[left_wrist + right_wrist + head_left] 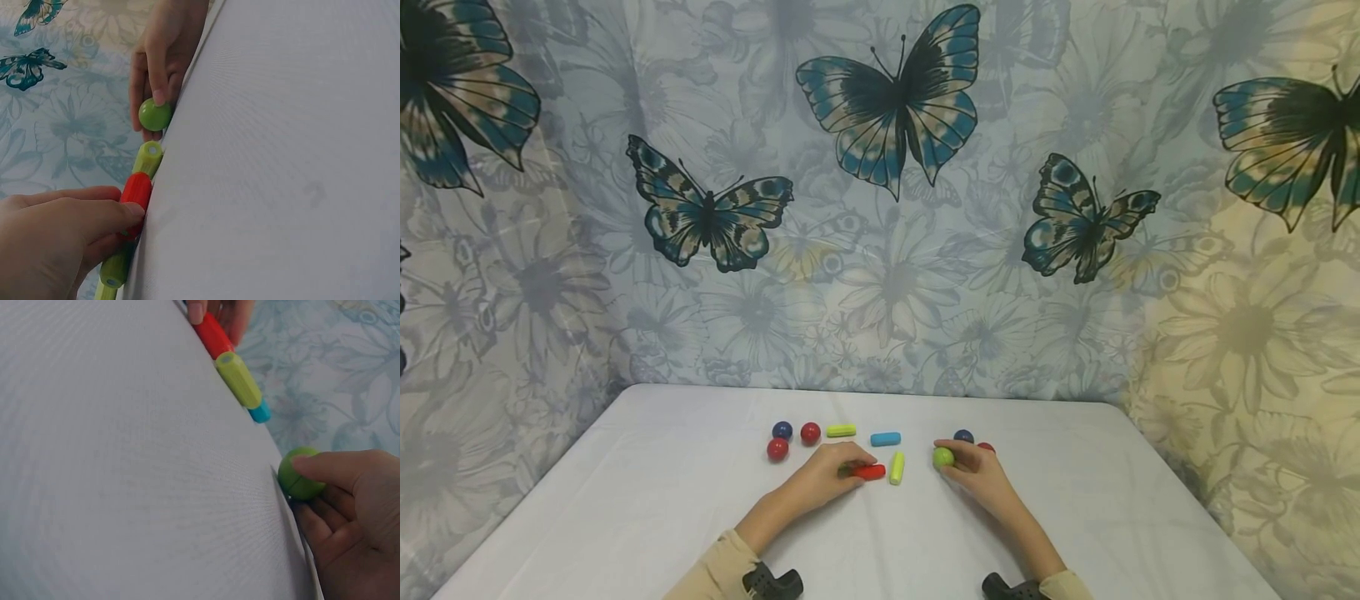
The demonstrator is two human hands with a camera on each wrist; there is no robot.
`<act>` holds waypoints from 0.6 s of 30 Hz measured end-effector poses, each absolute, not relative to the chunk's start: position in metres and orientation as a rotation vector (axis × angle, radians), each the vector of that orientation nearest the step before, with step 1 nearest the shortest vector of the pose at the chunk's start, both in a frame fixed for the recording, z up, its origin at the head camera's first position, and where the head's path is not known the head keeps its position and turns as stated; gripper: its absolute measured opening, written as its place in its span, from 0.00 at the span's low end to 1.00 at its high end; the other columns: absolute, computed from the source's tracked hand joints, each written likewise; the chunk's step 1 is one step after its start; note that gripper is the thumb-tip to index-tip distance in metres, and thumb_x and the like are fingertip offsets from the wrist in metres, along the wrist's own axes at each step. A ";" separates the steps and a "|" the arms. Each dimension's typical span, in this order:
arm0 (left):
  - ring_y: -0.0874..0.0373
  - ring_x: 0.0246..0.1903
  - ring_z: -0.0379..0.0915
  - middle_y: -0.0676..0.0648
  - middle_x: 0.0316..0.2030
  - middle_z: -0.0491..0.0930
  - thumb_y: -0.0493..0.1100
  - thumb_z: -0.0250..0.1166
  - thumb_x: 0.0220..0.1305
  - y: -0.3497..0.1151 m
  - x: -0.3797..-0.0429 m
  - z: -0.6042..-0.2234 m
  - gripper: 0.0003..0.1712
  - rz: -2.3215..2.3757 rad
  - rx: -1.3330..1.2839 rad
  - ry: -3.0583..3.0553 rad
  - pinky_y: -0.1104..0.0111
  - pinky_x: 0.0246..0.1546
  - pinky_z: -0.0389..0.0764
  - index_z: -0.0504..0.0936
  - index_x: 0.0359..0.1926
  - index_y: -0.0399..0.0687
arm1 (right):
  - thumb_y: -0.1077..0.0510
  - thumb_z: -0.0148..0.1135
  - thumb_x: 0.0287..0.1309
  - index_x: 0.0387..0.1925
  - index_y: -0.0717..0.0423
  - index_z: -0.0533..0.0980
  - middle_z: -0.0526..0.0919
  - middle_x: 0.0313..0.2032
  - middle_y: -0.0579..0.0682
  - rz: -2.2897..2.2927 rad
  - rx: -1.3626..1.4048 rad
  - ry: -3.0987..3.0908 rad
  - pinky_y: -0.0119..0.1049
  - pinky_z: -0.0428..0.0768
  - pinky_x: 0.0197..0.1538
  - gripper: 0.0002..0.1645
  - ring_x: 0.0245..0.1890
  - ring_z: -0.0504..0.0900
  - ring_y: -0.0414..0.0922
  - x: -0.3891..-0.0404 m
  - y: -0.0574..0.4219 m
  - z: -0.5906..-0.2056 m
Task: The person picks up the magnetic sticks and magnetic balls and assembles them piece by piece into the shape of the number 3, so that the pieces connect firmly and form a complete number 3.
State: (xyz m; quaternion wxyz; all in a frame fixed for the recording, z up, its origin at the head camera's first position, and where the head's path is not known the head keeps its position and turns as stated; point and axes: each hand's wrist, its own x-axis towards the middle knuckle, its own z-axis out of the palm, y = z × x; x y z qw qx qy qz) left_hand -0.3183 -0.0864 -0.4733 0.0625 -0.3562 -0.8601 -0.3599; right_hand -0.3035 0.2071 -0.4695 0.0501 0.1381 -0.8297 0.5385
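Note:
My left hand (823, 482) pinches a short red stick (870, 472) between thumb and fingers, low over the white table. A green stick (115, 269) lies close by those fingers, partly hidden in the head view. Just right of the red stick is a yellow-green stick (897, 468), its faceted side and round end mark visible in the right wrist view. My right hand (981, 477) holds a green ball (943, 457) between thumb and fingers. Behind that hand are a dark blue ball (964, 436) and a red ball (987, 447), both partly covered.
At the left sit a dark blue ball (782, 430) and two red balls, one nearer (778, 450) and one farther (810, 433). Another yellow-green stick (841, 431) and a blue stick (885, 438) lie behind the left hand. A butterfly-print cloth (895, 292) hangs behind the table (625, 500).

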 end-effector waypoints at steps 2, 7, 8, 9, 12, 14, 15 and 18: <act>0.60 0.47 0.82 0.52 0.46 0.86 0.35 0.70 0.56 -0.086 -0.318 -0.473 0.18 -1.106 -1.076 -2.588 0.71 0.50 0.81 0.84 0.50 0.48 | 0.69 0.64 0.58 0.56 0.65 0.76 0.78 0.59 0.63 1.641 0.419 -2.528 0.41 0.75 0.63 0.23 0.65 0.72 0.58 -0.304 0.207 -0.470; 0.62 0.45 0.81 0.52 0.44 0.86 0.34 0.70 0.56 -0.085 -0.316 -0.473 0.17 -1.165 -1.051 -2.573 0.72 0.48 0.81 0.85 0.49 0.49 | 0.69 0.64 0.57 0.56 0.64 0.76 0.78 0.59 0.62 1.643 0.413 -2.535 0.39 0.75 0.63 0.23 0.65 0.73 0.58 -0.305 0.208 -0.471; 0.62 0.44 0.81 0.52 0.44 0.86 0.34 0.70 0.56 -0.085 -0.316 -0.473 0.17 -1.177 -1.049 -2.568 0.72 0.48 0.81 0.85 0.48 0.49 | 0.69 0.64 0.57 0.56 0.64 0.76 0.79 0.59 0.62 1.644 0.413 -2.537 0.38 0.75 0.63 0.23 0.65 0.73 0.58 -0.305 0.208 -0.472; 0.62 0.44 0.82 0.53 0.44 0.87 0.34 0.71 0.56 -0.085 -0.316 -0.473 0.18 -1.188 -1.049 -2.560 0.72 0.48 0.81 0.85 0.48 0.50 | 0.69 0.64 0.57 0.56 0.64 0.76 0.79 0.58 0.63 1.643 0.416 -2.536 0.38 0.75 0.63 0.23 0.65 0.73 0.58 -0.306 0.208 -0.472; 0.62 0.43 0.82 0.53 0.42 0.87 0.34 0.71 0.55 -0.084 -0.317 -0.475 0.18 -1.214 -1.061 -2.527 0.72 0.48 0.81 0.86 0.47 0.50 | 0.69 0.65 0.56 0.55 0.64 0.77 0.79 0.58 0.62 1.639 0.401 -2.533 0.36 0.76 0.62 0.23 0.65 0.73 0.58 -0.306 0.208 -0.473; 0.62 0.44 0.82 0.54 0.42 0.87 0.33 0.71 0.54 -0.083 -0.317 -0.474 0.18 -1.227 -1.073 -2.510 0.71 0.49 0.81 0.86 0.47 0.50 | 0.70 0.65 0.56 0.55 0.64 0.77 0.79 0.58 0.62 1.632 0.390 -2.532 0.37 0.76 0.61 0.23 0.64 0.73 0.58 -0.306 0.207 -0.473; 0.63 0.44 0.81 0.54 0.42 0.87 0.33 0.71 0.54 -0.083 -0.317 -0.473 0.18 -1.233 -1.074 -2.511 0.71 0.50 0.81 0.86 0.47 0.51 | 0.70 0.65 0.55 0.55 0.64 0.77 0.80 0.57 0.62 1.632 0.382 -2.530 0.37 0.76 0.61 0.23 0.64 0.73 0.58 -0.307 0.207 -0.473; 0.64 0.45 0.80 0.55 0.44 0.87 0.33 0.71 0.54 -0.082 -0.314 -0.470 0.19 -1.260 -1.077 -2.531 0.71 0.51 0.80 0.86 0.48 0.51 | 0.70 0.65 0.55 0.55 0.63 0.77 0.80 0.57 0.61 1.633 0.360 -2.538 0.37 0.76 0.61 0.23 0.64 0.74 0.58 -0.306 0.206 -0.472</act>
